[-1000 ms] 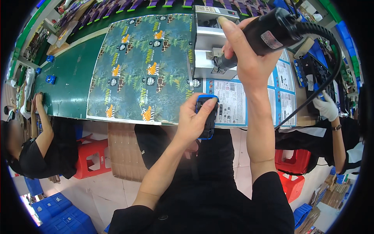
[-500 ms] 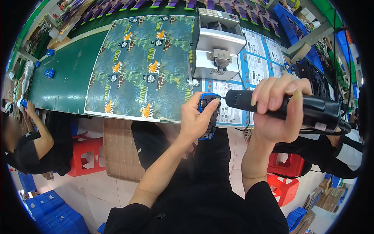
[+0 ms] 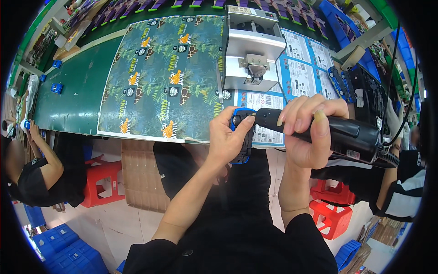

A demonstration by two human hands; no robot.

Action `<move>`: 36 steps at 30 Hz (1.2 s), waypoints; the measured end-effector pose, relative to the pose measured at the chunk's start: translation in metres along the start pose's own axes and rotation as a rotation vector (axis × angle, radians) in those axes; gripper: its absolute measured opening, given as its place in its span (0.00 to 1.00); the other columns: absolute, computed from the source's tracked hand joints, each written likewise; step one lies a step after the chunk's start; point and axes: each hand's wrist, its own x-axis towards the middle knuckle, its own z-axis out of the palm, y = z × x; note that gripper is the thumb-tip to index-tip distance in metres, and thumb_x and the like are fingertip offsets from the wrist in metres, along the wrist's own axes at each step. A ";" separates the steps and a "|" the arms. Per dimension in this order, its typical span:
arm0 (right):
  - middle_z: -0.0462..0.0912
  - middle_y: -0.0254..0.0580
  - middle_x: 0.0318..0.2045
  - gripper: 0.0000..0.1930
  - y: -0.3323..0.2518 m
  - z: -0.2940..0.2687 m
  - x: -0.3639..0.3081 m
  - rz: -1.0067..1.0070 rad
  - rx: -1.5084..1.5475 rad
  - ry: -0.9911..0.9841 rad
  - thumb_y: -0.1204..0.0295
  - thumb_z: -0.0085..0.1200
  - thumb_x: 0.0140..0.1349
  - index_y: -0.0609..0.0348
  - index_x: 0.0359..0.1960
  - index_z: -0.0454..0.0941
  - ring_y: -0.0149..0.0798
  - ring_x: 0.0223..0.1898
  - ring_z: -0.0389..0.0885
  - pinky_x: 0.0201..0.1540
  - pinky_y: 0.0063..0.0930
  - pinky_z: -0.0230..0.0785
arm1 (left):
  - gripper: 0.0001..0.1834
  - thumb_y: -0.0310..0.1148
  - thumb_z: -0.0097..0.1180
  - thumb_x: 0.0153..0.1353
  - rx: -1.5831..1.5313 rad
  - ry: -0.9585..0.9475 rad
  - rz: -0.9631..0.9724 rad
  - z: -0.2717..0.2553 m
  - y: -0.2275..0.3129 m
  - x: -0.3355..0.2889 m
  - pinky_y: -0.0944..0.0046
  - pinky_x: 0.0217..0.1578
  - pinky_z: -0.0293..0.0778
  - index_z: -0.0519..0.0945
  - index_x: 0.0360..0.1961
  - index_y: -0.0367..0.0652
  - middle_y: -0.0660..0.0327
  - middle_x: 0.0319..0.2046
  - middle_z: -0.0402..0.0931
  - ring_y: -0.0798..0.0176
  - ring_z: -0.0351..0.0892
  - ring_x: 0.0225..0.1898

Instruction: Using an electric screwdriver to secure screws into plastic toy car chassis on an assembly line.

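Observation:
My left hand point(image 3: 227, 140) is closed round a blue and black toy car point(image 3: 245, 153) at the table's front edge, with its black underside toward me and the thumb pressed on it. My right hand point(image 3: 310, 132) grips a black electric screwdriver point(image 3: 353, 139), held nearly level and pointing left. The screwdriver's nose meets the car beside my left thumb; the bit's tip and any screw are hidden. Just beyond my hands stands a silver metal machine point(image 3: 252, 52) with a grey block on its front.
Printed sheets point(image 3: 159, 77) cover much of the green table point(image 3: 75, 98). Blue toy cars point(image 3: 340, 84) lie at right beside a black tray point(image 3: 368, 93); a small blue car point(image 3: 56, 87) stands far left. Co-workers sit on both sides, near red stools point(image 3: 104, 182). Purple items line the back.
My right hand has moved the screwdriver left, closing the gap to the toy car. My left hand holds the car in nearly the same place. The view has shifted slightly.

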 end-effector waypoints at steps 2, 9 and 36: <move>0.73 0.41 0.22 0.11 -0.001 0.000 -0.003 0.006 -0.013 0.009 0.76 0.58 0.61 0.59 0.37 0.66 0.35 0.20 0.73 0.28 0.32 0.72 | 0.07 0.28 0.62 0.61 -0.009 0.002 -0.004 0.000 0.001 0.000 0.72 0.29 0.73 0.80 0.37 0.33 0.63 0.28 0.81 0.76 0.76 0.29; 0.75 0.40 0.24 0.15 0.009 -0.002 -0.017 0.083 -0.041 -0.090 0.81 0.63 0.54 0.58 0.34 0.67 0.34 0.25 0.74 0.33 0.31 0.72 | 0.09 0.28 0.63 0.60 0.057 -0.014 -0.036 -0.002 -0.005 0.000 0.71 0.29 0.73 0.81 0.37 0.33 0.63 0.27 0.82 0.77 0.75 0.29; 0.75 0.38 0.16 0.06 0.031 0.008 0.084 -0.149 -0.109 0.001 0.79 0.59 0.61 0.63 0.33 0.73 0.31 0.15 0.74 0.25 0.28 0.73 | 0.14 0.28 0.56 0.63 -0.881 0.182 -0.326 -0.060 0.025 0.021 0.45 0.44 0.80 0.74 0.49 0.40 0.52 0.44 0.79 0.54 0.82 0.42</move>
